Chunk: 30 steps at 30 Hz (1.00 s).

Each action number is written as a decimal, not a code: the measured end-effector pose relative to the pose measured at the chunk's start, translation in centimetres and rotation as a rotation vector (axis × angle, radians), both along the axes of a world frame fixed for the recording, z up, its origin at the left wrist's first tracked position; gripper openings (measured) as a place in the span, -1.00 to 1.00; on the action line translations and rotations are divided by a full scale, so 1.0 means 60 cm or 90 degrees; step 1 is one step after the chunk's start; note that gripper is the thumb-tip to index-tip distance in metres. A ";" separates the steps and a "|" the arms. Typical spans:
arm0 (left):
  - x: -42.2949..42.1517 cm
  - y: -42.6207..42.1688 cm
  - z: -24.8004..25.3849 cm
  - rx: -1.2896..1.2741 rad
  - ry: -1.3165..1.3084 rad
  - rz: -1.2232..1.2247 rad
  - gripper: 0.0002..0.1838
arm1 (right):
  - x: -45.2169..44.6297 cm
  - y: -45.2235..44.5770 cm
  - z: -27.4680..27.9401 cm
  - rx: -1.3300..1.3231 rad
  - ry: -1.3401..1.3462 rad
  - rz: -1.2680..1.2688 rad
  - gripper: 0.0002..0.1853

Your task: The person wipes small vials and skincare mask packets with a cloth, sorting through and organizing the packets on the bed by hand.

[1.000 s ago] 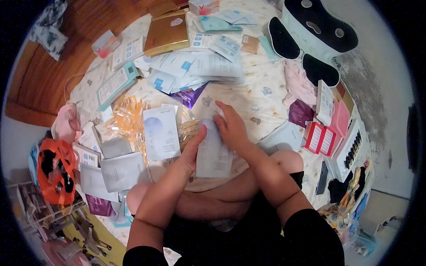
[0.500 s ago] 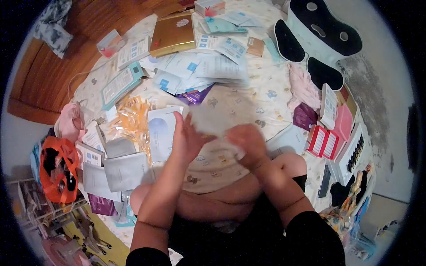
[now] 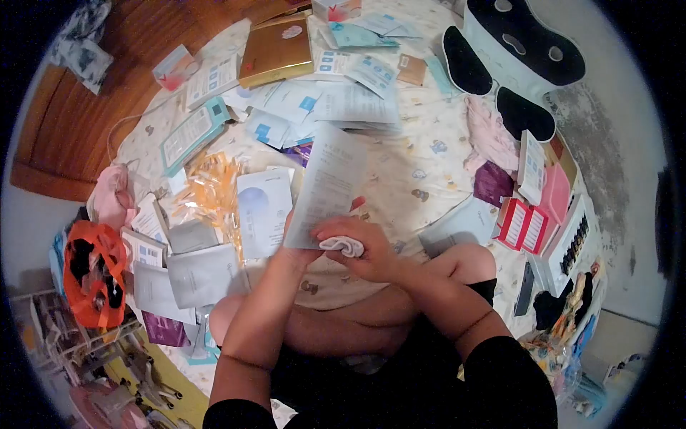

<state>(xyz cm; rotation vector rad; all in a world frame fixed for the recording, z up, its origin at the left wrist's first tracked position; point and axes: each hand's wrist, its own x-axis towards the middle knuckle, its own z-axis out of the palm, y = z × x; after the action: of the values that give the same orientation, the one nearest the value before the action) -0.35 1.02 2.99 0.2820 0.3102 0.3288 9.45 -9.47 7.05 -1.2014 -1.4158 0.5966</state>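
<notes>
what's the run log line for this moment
left hand: holds pale printed sachet | right hand: holds folded white cloth at sachet's near end | far side: gold box

Brown wood panel (image 3: 57, 136) upper left; stained pale wall (image 3: 622, 229) right; yellowish floor (image 3: 187, 405), perhaps matting, lower left.

Left hand (image 3: 303, 255): mostly hidden behind the sachet (image 3: 325, 182)
Sachet print (image 3: 340, 151): too small to read
White cloth (image 3: 343, 247): partly hidden in right hand (image 3: 363, 249)
Carton (image 3: 337, 11): cut off, far edge
</notes>
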 end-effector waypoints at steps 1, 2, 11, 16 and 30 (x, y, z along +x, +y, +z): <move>-0.003 0.003 -0.005 -0.038 -0.035 -0.007 -0.33 | 0.006 -0.006 0.000 -0.085 0.041 0.028 -0.66; -0.004 0.005 -0.010 -0.076 -0.071 -0.014 -0.39 | 0.010 -0.009 0.000 -0.169 0.082 0.056 -0.66; -0.004 -0.043 -0.013 -0.050 0.109 -0.109 -0.44 | -0.001 0.006 -0.013 0.045 -0.340 -0.077 -0.51; 0.005 -0.057 -0.032 0.010 0.076 -0.098 -0.44 | 0.050 0.022 -0.019 -0.019 -0.337 -0.223 -0.52; -0.068 0.079 0.049 0.971 0.621 0.100 -0.36 | 0.090 0.033 -0.056 -0.276 0.094 -0.258 -0.67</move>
<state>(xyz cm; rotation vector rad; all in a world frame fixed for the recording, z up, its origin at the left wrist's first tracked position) -4.44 5.79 5.94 1.9578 1.0120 0.5209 14.86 -7.49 3.68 -1.6963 -0.9013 0.7071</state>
